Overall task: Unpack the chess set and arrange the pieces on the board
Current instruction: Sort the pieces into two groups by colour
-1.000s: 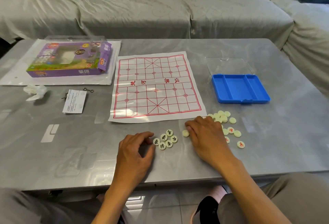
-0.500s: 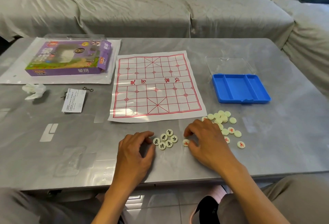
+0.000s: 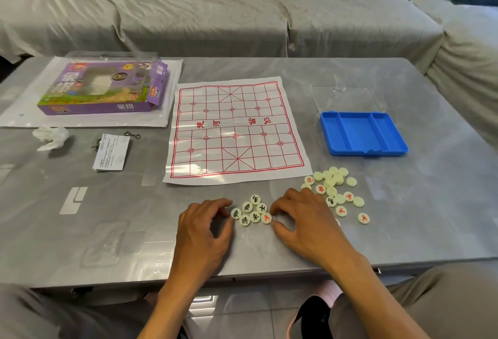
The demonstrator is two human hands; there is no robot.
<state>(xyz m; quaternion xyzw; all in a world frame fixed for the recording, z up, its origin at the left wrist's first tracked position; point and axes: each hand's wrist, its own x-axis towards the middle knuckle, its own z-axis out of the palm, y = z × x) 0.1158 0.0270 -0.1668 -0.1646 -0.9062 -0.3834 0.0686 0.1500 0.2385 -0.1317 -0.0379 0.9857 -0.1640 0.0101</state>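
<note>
While blue tray (image 3: 362, 134) sits empty | left hand (image 3: 203, 233), right hand (image 3: 307, 224) loosely curled, holding nothing

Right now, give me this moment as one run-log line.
phase: sorting pieces | left hand: beside small cluster | right hand: at red-marked piece on cluster's right edge | board: no pieces | blue tray: empty

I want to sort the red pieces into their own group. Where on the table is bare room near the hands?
Bare tabletop lies left of the left hand, below the paper slip, and right of the loose pile, below the blue tray. Crowded: between both hands, where the small cluster sits against the right hand.
</note>
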